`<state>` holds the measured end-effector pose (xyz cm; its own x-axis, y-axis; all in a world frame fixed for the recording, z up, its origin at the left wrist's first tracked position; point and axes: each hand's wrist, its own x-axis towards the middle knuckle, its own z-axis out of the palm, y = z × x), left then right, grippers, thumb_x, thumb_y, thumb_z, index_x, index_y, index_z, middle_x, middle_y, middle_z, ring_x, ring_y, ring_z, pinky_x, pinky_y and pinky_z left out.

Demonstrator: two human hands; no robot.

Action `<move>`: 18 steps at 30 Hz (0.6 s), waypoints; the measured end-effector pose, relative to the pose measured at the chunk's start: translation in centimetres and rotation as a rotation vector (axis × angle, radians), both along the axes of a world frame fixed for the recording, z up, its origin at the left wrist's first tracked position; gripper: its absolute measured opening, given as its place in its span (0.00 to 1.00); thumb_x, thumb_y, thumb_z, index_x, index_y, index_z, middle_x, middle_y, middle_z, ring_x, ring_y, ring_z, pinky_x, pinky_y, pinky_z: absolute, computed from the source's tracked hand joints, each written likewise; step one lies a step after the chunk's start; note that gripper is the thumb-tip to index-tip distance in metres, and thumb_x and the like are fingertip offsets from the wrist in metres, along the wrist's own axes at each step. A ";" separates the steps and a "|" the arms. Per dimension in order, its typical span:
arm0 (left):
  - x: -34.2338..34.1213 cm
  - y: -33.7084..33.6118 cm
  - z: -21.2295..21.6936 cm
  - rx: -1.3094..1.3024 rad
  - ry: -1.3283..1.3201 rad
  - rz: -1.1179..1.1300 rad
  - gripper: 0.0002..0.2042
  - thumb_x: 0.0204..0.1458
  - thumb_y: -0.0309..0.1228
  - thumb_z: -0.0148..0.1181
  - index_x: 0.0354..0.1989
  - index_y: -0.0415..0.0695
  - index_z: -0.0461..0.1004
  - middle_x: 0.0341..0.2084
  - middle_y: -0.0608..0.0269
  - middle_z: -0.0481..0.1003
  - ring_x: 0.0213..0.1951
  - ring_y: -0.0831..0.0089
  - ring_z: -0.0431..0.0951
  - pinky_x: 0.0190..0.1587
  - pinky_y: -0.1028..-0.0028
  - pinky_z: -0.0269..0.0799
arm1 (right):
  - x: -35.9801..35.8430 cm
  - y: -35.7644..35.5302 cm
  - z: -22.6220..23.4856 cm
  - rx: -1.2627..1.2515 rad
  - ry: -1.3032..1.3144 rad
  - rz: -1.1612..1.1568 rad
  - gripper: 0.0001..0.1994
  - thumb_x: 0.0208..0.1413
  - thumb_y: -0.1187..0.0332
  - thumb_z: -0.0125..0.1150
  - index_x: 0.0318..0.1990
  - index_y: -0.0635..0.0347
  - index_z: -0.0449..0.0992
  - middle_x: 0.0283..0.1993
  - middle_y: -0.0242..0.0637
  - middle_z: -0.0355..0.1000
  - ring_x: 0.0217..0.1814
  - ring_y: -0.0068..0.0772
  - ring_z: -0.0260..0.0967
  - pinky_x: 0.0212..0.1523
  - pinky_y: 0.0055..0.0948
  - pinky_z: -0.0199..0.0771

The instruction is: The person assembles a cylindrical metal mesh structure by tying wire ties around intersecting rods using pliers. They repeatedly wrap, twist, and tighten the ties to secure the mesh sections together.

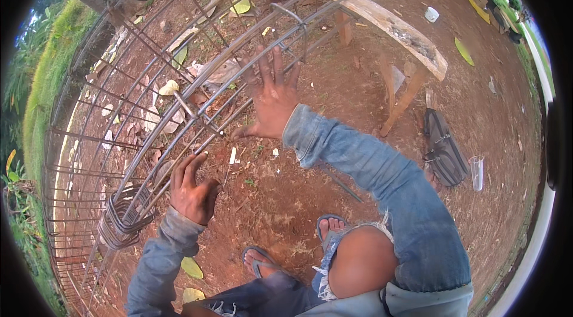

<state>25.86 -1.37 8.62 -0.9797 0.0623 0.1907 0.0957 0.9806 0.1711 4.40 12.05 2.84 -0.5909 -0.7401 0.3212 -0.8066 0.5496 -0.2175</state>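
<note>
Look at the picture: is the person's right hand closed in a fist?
No. The right hand is spread flat, fingers apart, over the long bars of the steel cage.

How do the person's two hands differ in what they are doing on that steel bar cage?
The left hand curls its fingers around the long bars of the cage, near a bundle of loose stirrups. The right hand is spread flat, fingers splayed, laid on the bars farther along. The left arm is bent close in; the right is stretched out. Both wear blue denim sleeves.
</note>
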 end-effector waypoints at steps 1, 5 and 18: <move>-0.7 -0.3 -0.4 0.025 0.013 0.013 0.04 0.39 0.27 0.62 0.24 0.42 0.75 0.49 0.50 0.66 0.51 0.50 0.64 0.53 0.58 0.61 | -0.5 0.0 0.3 0.019 -0.008 -0.023 0.69 0.23 0.23 0.54 0.65 0.53 0.21 0.68 0.57 0.18 0.68 0.68 0.11 0.52 0.82 0.25; -2.5 -1.3 -1.2 0.134 0.030 -0.023 0.05 0.39 0.27 0.62 0.26 0.41 0.75 0.50 0.48 0.66 0.51 0.49 0.65 0.52 0.58 0.62 | -1.3 -0.4 2.1 0.205 -0.081 -0.077 0.68 0.23 0.22 0.54 0.66 0.51 0.22 0.68 0.55 0.17 0.68 0.68 0.10 0.53 0.81 0.26; -3.5 -1.8 -5.1 -0.146 0.098 -0.052 0.06 0.35 0.30 0.64 0.24 0.47 0.77 0.57 0.57 0.62 0.53 0.56 0.63 0.49 0.62 0.64 | -1.2 -1.2 0.6 0.159 -0.034 -0.145 0.69 0.21 0.21 0.51 0.66 0.51 0.23 0.68 0.59 0.19 0.68 0.69 0.10 0.54 0.79 0.23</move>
